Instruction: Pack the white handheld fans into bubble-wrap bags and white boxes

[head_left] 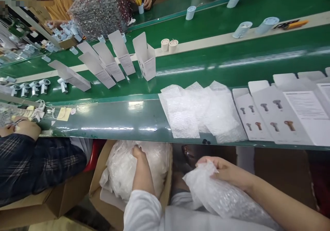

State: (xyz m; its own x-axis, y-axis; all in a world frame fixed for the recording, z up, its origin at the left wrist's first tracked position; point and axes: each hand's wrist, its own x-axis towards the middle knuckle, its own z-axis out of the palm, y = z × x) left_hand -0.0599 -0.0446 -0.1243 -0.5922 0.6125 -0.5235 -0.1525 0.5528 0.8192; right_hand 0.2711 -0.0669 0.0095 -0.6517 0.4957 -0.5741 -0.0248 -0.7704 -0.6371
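Observation:
My left hand (138, 151) reaches down into an open cardboard box (99, 183) below the table edge. Its fingers are closed on the crumpled clear plastic bag (121, 169) that fills the box; the fingertips are partly hidden. Over my lap, my right hand (216, 167) grips several bubble wrap bags (229, 198) by one end, and they hang down along my forearm. More bubble wrap bags (198, 111) lie flat in an overlapping pile on the table edge, above my right hand.
White printed boxes (281, 117) stand at right. Several open white boxes (145, 61) stand on the green conveyor (196, 64). Pale blue devices (43, 86) stand at left, near a person in a plaid garment (43, 165). Across the line, another person's hands (147, 1) hold a blue part.

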